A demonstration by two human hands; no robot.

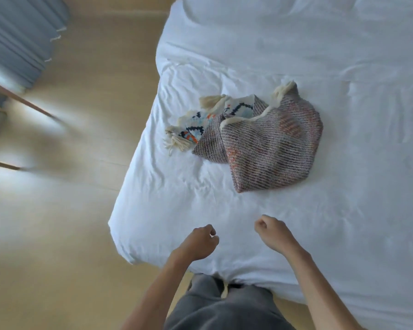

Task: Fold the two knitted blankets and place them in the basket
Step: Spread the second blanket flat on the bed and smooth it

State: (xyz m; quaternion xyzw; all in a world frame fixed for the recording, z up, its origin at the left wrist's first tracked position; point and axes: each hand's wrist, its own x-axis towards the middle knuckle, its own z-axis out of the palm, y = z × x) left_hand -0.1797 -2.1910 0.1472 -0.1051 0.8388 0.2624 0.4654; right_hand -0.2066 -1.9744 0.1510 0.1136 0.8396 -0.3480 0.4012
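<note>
- Grey trousers at the bottom edge; the person stands against the near edge of the bed, close to its left corner.
- Left hand: raised over the near corner of the bed, fingers curled into a fist, nothing in it.
- Right hand: just beside the left, over the white sheet, also clenched and holding nothing.
- Both hands are well short of the blankets, with a stretch of wrinkled sheet between.
- Mauve-grey blanket: knitted, with diagonal ribs and faint orange-pink patches. It lies in a loose heap near the middle of the bed, with one corner pointing towards the hands.
- A thick cream cord runs across the top of it and ends in a tassel at its far corner.
- Cream patterned blanket: navy, orange and pale blue motifs, lying to the left of the mauve one and touching it. Its right part is tucked under the mauve knit.
- Cream tassels hang off its near-left end, and another sits at its far edge.
- Both blankets rest on the bed, rumpled rather than squared.
- Beyond the bed's left side: pale wooden floor.
- Far left: blurred wooden furniture legs; I cannot tell what piece they belong to.
- Top-left corner: blue-grey pleated curtain.
</note>
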